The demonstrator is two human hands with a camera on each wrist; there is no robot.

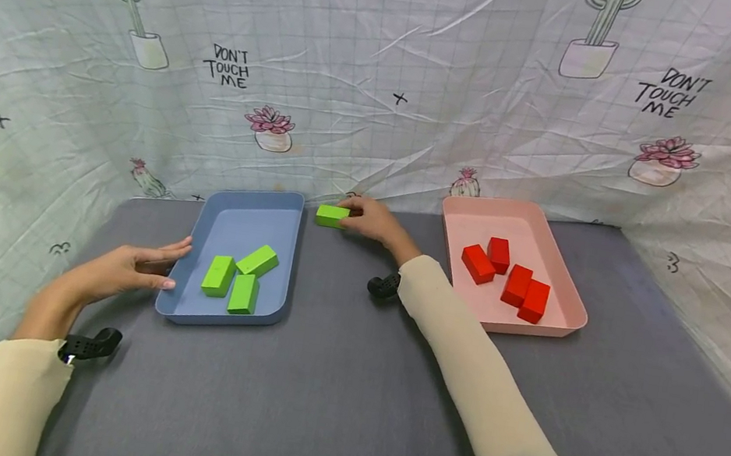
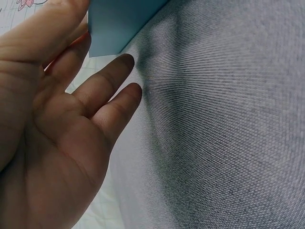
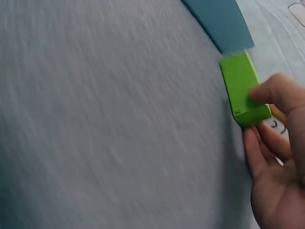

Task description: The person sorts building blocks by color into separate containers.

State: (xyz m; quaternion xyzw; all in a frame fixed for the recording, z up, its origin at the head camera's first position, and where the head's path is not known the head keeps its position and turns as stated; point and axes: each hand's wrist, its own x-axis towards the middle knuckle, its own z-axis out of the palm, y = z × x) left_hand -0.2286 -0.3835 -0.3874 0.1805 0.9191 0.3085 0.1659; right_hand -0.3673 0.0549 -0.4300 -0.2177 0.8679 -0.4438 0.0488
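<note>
My right hand (image 1: 376, 223) is at the back of the table, pinching one end of a green block (image 1: 330, 216). In the right wrist view, the thumb lies on that block's (image 3: 238, 81) face, and the fingers that show are beneath and behind its end. To the left stands a blue tray (image 1: 254, 215) holding three green blocks (image 1: 244, 294). My left hand (image 1: 117, 274) is at the tray's left side, its fingers extended and the thumb by the rim. The left wrist view shows the palm (image 2: 62, 157) with nothing held, close to the tray wall (image 2: 114, 28).
A pink tray (image 1: 487, 219) with several red blocks (image 1: 517, 285) sits on the right, near my right forearm. Behind the grey table (image 1: 326, 395) hangs a pale printed cloth (image 1: 378, 49), which also lines both sides.
</note>
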